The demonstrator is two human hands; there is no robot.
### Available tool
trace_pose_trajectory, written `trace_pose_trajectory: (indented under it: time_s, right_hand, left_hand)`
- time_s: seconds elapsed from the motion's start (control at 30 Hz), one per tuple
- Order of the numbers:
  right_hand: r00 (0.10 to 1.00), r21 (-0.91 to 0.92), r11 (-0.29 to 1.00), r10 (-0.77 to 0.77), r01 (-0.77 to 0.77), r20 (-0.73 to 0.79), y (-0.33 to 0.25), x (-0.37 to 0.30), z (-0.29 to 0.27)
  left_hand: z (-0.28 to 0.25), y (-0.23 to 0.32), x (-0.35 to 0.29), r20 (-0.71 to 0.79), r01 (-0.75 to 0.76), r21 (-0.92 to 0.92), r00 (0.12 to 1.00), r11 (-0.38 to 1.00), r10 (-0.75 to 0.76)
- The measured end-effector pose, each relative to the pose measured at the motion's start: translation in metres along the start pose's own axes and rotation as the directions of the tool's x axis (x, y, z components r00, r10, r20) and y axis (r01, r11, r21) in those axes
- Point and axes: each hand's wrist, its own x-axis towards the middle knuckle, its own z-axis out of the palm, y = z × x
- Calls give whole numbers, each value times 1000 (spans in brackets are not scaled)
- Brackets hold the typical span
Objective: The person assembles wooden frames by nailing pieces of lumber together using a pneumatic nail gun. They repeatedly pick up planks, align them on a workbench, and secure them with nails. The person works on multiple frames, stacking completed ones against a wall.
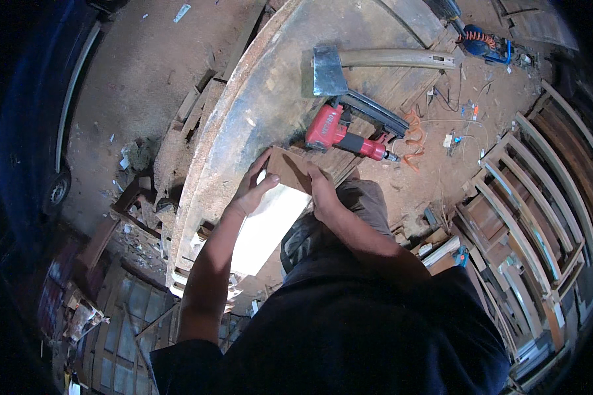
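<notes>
wooden board (pixel 280 197) between both hands, left hand (pixel 254 187), right hand (pixel 323 191)

I see a hatchet (pixel 369 64) lying on the big curved wooden workpiece (pixel 257 112), a red nail gun (pixel 346 135) just beside it, an orange coiled hose (pixel 414 139), and stacked wooden frames (pixel 534 197), possibly chair parts.

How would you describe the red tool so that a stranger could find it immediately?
Start at the big round wooden tabletop. Just beyond the hands, below the axe, lies the nail gun. It is the only bright red item, with a long black magazine.
</notes>
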Motion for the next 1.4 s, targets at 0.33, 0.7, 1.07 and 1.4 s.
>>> trace_pose_trajectory:
  time_s: [0.33,0.7,1.07,1.4]
  right_hand:
    - [339,-426,-75,-489,902,804,-117,8,-7]
    - [695,-716,-510,-281,476,662,-262,157,-55]
    - [669,-679,-12,186,734,720,-124,-63,-86]
    - [698,-742,91,280,664,659,-143,-84,-66]
  left_hand:
    - [3,-3,3,-8,-88,66,996,994,89]
    - [-4,-13,5,-14,38,-69,999,997,-39]
    - [2,-9,3,-41,29,-45,999,999,-31]
    - [-6,-23,10,-57,-32,48,998,998,35]
